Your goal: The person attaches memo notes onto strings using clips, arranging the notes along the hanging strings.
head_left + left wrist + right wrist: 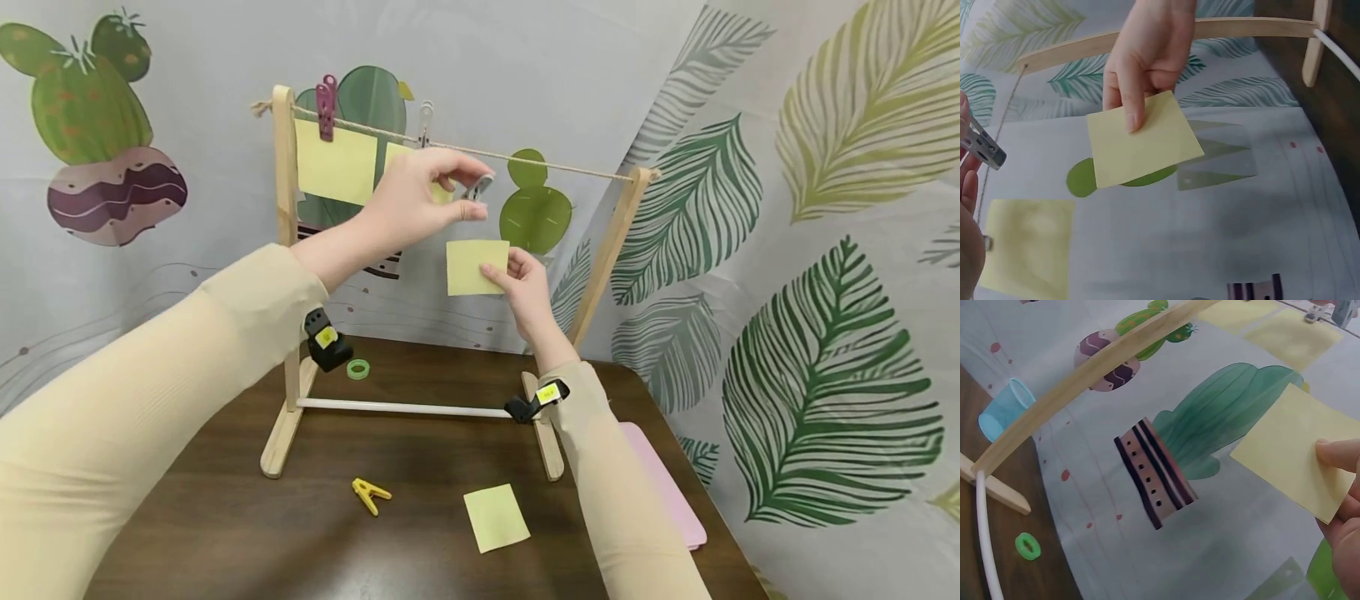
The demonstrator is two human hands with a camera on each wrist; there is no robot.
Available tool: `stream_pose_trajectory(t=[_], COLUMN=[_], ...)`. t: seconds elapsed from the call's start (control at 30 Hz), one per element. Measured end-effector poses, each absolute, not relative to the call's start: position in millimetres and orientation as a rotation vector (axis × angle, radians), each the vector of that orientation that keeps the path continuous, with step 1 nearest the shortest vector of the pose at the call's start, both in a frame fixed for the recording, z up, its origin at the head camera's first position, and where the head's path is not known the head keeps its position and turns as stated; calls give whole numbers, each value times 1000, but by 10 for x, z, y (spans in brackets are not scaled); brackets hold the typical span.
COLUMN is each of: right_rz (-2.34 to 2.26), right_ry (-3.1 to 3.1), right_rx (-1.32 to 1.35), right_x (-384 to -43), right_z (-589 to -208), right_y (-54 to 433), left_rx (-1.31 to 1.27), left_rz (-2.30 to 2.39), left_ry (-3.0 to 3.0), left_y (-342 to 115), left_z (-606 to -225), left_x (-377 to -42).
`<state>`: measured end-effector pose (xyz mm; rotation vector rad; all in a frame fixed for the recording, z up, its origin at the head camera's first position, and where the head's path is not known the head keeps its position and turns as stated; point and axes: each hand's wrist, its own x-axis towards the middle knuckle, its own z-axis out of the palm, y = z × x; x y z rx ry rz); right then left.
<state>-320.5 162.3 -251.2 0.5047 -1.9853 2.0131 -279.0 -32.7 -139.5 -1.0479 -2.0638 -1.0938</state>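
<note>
My left hand (412,190) pinches a grey clothespin (477,188) between thumb and fingers, just in front of a thin rope (555,165). Below and to its right, my right hand (529,290) holds a yellow paper note (467,268) by its right edge, thumb on the near face. The note is below the rope and apart from it. Two more yellow notes hang on the rope: the left note (336,164) under a purple clothespin (326,108), the other note (1029,250) under a grey-white clothespin (425,123), partly hidden behind my left hand.
A wooden frame (287,250) with a white crossbar (405,408) carries the rope. On the dark table lie a yellow clothespin (371,495), a loose yellow note (497,518), a green ring (358,369) and a pink flat item (663,487). A blue cup (1005,415) stands behind the frame's left side.
</note>
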Motion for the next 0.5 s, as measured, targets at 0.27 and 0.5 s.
stream_pose_trajectory(t=[0.27, 0.5], right_rz=[2017, 2055], right_ry=[-1934, -1854], right_rx=[498, 501], right_x=[-3320, -3365], right_z=[-2312, -2196], right_y=[1601, 1567], left_rx=[-973, -973], left_rz=[-1271, -1378], left_ry=[-2096, -2111], left_y=[-301, -239], left_z=[-1075, -922], left_x=[-2781, -2791])
